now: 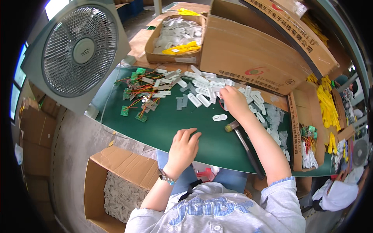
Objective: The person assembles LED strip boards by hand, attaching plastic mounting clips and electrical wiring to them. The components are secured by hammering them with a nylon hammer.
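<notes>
My right hand (234, 101) reaches into a heap of white oval plastic shells (202, 83), its fingers curled down at the heap's edge. Whatever it pinches is hidden beneath the fingers. A bit of red wire shows beside it. My left hand (184, 146) hovers over the near edge of the green tabletop (175, 126), its fingers apart and nothing in them. One white shell (220, 117) lies alone between the hands. Beneath my right forearm rests a hammer (244, 144) with a dark handle and a yellowish head.
Green circuit boards with wires (140, 93) are tangled at the left. Clear plastic pieces (274, 118) lie at the right. Cardboard boxes (252, 54) line the back, and a large fan (83, 50) stands far left. An open carton (116, 157) of pale pieces sits below the table.
</notes>
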`<state>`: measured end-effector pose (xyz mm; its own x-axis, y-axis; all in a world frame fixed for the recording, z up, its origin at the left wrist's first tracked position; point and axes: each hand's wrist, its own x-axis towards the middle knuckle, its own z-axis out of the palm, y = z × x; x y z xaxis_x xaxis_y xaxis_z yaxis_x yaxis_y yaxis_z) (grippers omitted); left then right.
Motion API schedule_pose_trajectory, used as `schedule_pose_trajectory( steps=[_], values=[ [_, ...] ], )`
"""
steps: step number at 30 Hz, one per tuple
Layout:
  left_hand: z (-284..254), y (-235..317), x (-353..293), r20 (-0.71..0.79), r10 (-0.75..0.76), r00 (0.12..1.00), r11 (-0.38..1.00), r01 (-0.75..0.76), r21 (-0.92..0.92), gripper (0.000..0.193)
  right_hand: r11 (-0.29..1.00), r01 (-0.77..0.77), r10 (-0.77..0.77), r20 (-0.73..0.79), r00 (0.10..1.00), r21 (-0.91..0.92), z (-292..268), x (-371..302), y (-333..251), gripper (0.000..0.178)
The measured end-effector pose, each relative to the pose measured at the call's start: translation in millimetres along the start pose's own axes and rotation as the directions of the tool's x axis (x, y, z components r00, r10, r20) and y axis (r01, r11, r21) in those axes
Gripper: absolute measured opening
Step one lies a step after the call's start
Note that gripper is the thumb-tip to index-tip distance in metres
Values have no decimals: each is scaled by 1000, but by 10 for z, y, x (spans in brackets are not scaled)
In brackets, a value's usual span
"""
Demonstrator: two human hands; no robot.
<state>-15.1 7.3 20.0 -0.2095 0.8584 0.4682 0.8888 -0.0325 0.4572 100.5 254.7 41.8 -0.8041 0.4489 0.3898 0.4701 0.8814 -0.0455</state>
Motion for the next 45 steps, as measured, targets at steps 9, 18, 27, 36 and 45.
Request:
schedule_pose_trajectory(
  steps=[9, 18, 27, 36, 45],
  values=[
    [-113, -188, 40, -29, 40, 999, 987, -44, -152, 24, 943, -73, 56, 61, 997, 324, -599, -459, -626, 15],
    [-531, -1391, 1066, -5, -2, 1000, 983, 3, 182, 13, 923, 368, -382, 152, 911, 115, -637, -1321, -1028, 16],
    [-543, -1739, 1410, 160, -88, 983, 955, 37, 295, 19, 976, 70, -65, -33, 997, 206, -532, -1632, -1207, 18],
    [-1120, -1842, 1430, -421, -294, 858, 908, 114, -403, 13, 957, -57, 90, -104, 990, 286, -515, -1689, -1186, 13],
    [-1631, -1498, 1407, -671, -373, 641, 869, -12, -495, 15, 942, -115, 168, -146, 975, 315, -439, -1683, -1181, 13]
  ],
)
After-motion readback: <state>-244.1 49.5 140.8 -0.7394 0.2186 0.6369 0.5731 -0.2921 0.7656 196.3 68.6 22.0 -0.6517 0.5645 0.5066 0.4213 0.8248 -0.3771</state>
